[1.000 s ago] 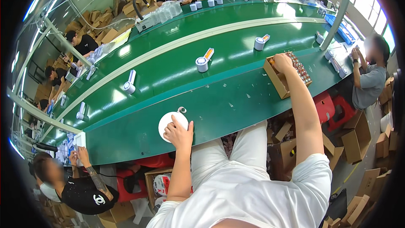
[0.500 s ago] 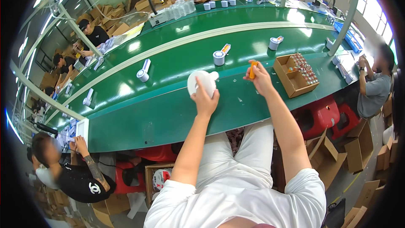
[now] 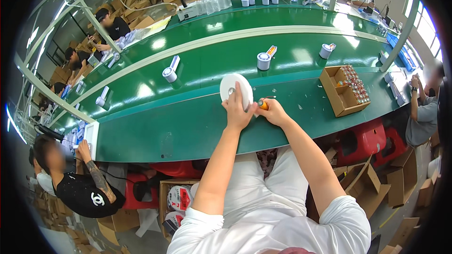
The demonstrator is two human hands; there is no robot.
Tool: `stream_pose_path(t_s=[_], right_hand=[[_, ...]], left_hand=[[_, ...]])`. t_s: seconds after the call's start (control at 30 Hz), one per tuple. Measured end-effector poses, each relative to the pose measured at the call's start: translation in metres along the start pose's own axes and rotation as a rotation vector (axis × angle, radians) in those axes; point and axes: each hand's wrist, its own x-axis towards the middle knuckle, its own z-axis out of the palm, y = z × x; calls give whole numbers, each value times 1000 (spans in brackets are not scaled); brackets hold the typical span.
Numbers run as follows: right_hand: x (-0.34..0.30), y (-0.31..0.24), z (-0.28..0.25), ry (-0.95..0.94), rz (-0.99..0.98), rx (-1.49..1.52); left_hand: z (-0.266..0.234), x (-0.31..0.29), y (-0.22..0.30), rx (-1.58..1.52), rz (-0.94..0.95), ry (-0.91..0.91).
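My left hand (image 3: 239, 109) grips a white disc-shaped roll (image 3: 230, 86) with a hole in its middle, held tilted above the green bench; its fingers lie across the face. Close beside it, my right hand (image 3: 275, 114) pinches a small orange battery cell (image 3: 263, 105) from which a thin wire seems to stick out. The fingertips of both hands meet or nearly meet at the roll's lower right edge. What exactly touches there is too small to tell. An open cardboard box (image 3: 345, 108) of several similar cells stands to the right of my right hand.
Beyond the bench, a green conveyor belt (image 3: 212, 73) carries white handheld units with round heads, one (image 3: 264, 61) showing orange in its handle. Co-workers sit left, right and opposite. Red stools (image 3: 362, 138) and cardboard boxes (image 3: 400, 183) stand below. A white tray (image 3: 92, 141) lies at the left end.
My right hand has come left and down with the orange battery cell, beside my left hand, which still holds the white roll. The whole view has shifted slightly.
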Motion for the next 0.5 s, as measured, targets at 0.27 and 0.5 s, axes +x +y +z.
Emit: stream_pose_path(t_s=[0.27,0.5], right_hand=[[-3,-9,-2,84,141,783],[-4,0,0,269,13,458]], left_hand=[[-8,4,2,-14,-152,-173],[-13,3,1,90,-2,-235]])
